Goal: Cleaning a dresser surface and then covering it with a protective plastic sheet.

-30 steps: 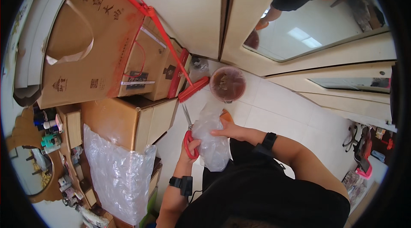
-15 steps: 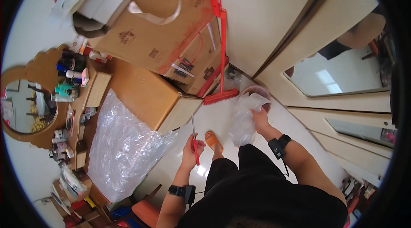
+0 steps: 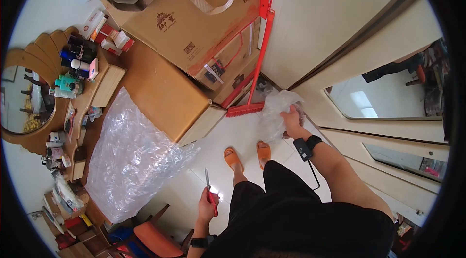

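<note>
My left hand is closed around red-handled scissors, their thin silver blade pointing away from me. To the right, my right hand grips a crumpled clear plastic bag, held over a round bin that the plastic and hand mostly cover. A large sheet of clear plastic wrap is draped over the wooden dresser on my left, its corner hanging over the edge.
A red broom leans beside large cardboard boxes at the back. A mirrored wardrobe runs along the right. Bottles crowd the dresser's left end, and an orange-backed chair stands at lower left.
My right hand has lowered the crumpled plastic bag closer over the bin. My left hand, with the scissors, has drawn back toward me. The view has shifted, and both slippers now show.
</note>
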Action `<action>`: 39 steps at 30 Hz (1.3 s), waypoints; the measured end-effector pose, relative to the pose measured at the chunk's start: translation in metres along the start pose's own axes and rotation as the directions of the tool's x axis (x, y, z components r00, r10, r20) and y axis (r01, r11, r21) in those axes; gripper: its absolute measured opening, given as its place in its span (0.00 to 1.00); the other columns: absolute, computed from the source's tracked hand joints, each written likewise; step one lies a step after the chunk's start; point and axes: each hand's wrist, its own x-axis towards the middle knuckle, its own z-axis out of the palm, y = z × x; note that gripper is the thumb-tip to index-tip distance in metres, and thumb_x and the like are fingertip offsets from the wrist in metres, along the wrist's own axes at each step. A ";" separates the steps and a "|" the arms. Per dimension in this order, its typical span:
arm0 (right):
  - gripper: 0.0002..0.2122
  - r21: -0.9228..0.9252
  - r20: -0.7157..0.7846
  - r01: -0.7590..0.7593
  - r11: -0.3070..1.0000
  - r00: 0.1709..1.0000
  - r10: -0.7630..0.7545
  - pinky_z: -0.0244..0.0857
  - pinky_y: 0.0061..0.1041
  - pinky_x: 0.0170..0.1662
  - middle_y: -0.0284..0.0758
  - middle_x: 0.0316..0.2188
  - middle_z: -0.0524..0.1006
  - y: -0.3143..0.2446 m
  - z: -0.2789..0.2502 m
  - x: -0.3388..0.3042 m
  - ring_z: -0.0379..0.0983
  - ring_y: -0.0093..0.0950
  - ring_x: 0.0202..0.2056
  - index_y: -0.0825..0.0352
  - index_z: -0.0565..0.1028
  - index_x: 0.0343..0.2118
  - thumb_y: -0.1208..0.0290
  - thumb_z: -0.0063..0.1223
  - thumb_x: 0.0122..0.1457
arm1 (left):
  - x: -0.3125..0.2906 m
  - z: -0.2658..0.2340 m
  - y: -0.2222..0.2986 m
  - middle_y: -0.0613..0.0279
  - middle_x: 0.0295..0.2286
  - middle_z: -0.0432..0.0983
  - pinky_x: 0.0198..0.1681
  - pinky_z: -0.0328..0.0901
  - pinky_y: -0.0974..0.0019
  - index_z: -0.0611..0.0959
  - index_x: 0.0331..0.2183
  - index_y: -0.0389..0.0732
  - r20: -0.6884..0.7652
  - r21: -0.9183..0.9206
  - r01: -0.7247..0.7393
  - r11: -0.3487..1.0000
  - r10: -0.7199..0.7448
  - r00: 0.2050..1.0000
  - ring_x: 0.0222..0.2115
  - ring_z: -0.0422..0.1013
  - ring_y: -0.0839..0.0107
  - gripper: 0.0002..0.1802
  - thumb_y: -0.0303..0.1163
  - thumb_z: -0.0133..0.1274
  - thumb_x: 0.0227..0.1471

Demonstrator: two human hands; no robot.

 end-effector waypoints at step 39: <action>0.13 0.290 0.614 0.282 0.915 0.679 -0.404 0.62 0.21 0.41 0.38 0.34 0.73 -0.110 0.243 -0.023 0.68 0.23 0.38 0.69 0.68 0.42 0.71 0.46 0.54 | -0.076 -0.017 -0.050 0.60 0.29 0.74 0.36 0.66 0.71 0.61 0.51 0.34 -0.320 -0.182 0.253 0.950 -0.301 0.898 0.31 0.72 0.73 0.33 0.23 0.54 0.41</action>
